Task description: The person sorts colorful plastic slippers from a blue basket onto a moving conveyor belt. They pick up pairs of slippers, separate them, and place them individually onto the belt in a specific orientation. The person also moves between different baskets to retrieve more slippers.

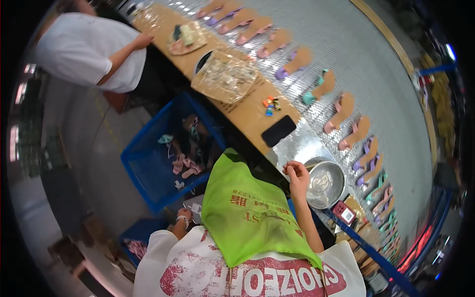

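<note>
My right hand (297, 174) is raised at the table edge with its fingers curled together in a pinch; what they hold, if anything, is too small to make out. Right beside it stands a round metal bowl (336, 173) with a whitish substance inside. My left hand (184, 214) is low at my left side, near a small white piece (196, 208); its fingers are too unclear to read. Next to that hand stands a blue crate (143, 190) holding loose pink and teal sandal parts (184, 166). A green apron (247, 198) covers my front.
Sandals (341, 113) in pink, purple and teal line a grey conveyor (376, 84). A black phone (278, 131), small colourful pieces (270, 105) and a plastic-wrapped bundle (225, 76) lie on the cardboard-covered table (252, 116). Another person (94, 52) stands at the far left.
</note>
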The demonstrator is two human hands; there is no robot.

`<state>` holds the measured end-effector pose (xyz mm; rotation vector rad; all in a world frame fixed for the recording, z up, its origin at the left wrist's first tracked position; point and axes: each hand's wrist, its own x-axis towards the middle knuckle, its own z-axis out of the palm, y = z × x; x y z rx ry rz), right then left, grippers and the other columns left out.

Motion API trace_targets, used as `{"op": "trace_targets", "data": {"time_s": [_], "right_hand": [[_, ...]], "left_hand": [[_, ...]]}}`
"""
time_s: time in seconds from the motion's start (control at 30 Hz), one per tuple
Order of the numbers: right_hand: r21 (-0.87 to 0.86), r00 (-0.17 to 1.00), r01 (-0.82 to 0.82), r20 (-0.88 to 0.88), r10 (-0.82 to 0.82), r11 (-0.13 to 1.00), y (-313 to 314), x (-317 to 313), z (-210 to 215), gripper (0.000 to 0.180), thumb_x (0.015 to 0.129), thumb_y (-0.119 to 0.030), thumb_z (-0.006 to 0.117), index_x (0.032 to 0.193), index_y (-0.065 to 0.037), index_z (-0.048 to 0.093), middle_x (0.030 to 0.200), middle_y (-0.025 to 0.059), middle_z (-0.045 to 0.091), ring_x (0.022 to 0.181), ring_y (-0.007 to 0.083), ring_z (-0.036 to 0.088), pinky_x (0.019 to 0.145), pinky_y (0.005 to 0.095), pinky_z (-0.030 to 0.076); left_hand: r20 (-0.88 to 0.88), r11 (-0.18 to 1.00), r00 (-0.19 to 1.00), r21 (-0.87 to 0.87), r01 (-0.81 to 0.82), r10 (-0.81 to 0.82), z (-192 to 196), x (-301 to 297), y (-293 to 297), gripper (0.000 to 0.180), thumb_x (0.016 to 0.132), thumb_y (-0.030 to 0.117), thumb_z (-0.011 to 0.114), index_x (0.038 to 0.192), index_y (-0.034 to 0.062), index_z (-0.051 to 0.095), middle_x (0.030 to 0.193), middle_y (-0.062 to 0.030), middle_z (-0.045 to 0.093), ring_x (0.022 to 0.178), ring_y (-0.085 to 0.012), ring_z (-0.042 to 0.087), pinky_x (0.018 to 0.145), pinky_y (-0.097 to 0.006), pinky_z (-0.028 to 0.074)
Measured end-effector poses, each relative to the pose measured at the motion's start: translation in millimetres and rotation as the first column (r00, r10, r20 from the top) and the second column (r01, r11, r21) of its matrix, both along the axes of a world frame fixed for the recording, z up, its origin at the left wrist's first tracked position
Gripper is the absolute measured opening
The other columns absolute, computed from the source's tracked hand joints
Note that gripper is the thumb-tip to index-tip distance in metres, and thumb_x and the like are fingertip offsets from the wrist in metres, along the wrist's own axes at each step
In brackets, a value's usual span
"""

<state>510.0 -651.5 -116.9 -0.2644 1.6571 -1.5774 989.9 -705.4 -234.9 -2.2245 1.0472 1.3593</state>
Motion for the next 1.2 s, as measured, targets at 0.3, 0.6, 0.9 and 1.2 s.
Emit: {"op": "trace_targets", "data": {"time_s": [0.3, 0.6, 0.9, 1.2], "right_hand": [[-0.043, 0.886, -0.454, 0.078, 0.456, 0.89, -56, 70, -13, 0.008, 0.085, -0.002, 0.053, 0.092, 0.0, 0.057, 0.079, 0.0048, 0.061, 0.069, 0.0098, 0.055, 0.063, 0.0216, 0.045], [-0.097, 0.683, -0.729, -0.056, 0.728, 0.677, -77, 144, 2, 0.007, 0.085, 0.001, 0.052, 0.09, 0.0, 0.057, 0.079, 0.006, 0.061, 0.068, 0.0108, 0.055, 0.062, 0.0226, 0.044], [-0.005, 0.45, -0.892, -0.095, 0.888, 0.451, -68, 187, 13, 0.008, 0.083, 0.002, 0.051, 0.089, 0.002, 0.057, 0.075, 0.0066, 0.06, 0.069, 0.0117, 0.055, 0.064, 0.0238, 0.044], [0.014, 0.264, -0.964, 0.015, 0.964, 0.264, -106, 195, 8, 0.009, 0.085, 0.0, 0.051, 0.092, 0.002, 0.056, 0.081, 0.0066, 0.061, 0.073, 0.0108, 0.057, 0.066, 0.0227, 0.045]], "left_hand": [[-0.262, 0.89, 0.937, -0.446, 0.094, -0.23, -90, 30, 110, 0.038, 0.085, 0.035, 0.05, 0.107, 0.0048, 0.058, 0.099, -0.0195, 0.062, 0.093, -0.0336, 0.059, 0.08, -0.04, 0.044], [-0.266, 0.757, 0.792, -0.242, -0.607, 0.55, 13, 3, 153, 0.017, 0.082, 0.016, 0.054, 0.083, 0.0008, 0.063, 0.073, -0.0142, 0.063, 0.06, -0.0215, 0.061, 0.052, -0.034, 0.047], [-0.629, 0.141, -0.534, 0.712, -0.688, 0.565, -159, 36, 355, 0.007, 0.076, 0.014, 0.051, 0.076, 0.0094, 0.056, 0.068, -0.009, 0.059, 0.059, -0.0206, 0.057, 0.045, -0.032, 0.04], [-0.189, 0.703, 0.809, -0.411, -0.58, 0.557, -116, -48, 314, 0.039, 0.079, 0.036, 0.056, 0.106, 0.0077, 0.058, 0.088, -0.0185, 0.063, 0.08, -0.0308, 0.061, 0.07, -0.038, 0.047]]}}
